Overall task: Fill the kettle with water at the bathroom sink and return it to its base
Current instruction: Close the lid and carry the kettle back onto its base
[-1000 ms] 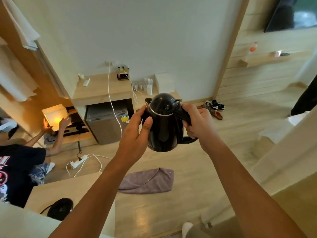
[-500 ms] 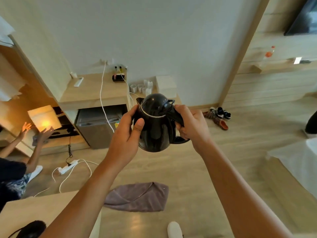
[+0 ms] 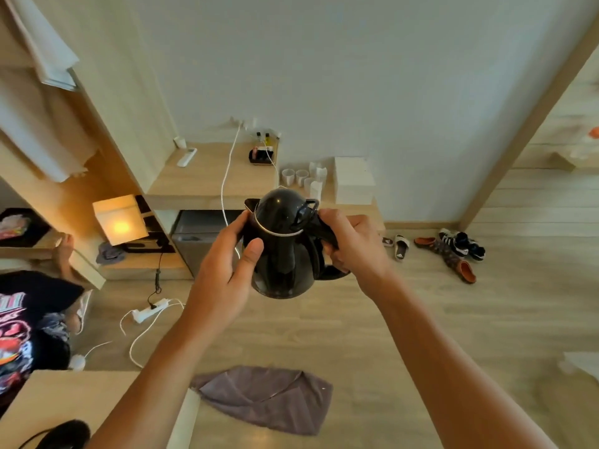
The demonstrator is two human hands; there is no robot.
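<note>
The black kettle [image 3: 283, 244] hangs in mid-air over the wooden floor [image 3: 372, 335], upright, lid closed, with the right hand [image 3: 351, 246] wrapped tight round its handle and the left hand [image 3: 227, 270] cupped open against its side, thumb pressed on the body. Both arms reach out nearly straight. No sink is in view, so there is a walk ahead; the grey towel [image 3: 269, 398] lying near on the floor and the white cable [image 3: 142, 332] trailing at the left could catch a foot, and a stumble might knock the kettle loose
</note>
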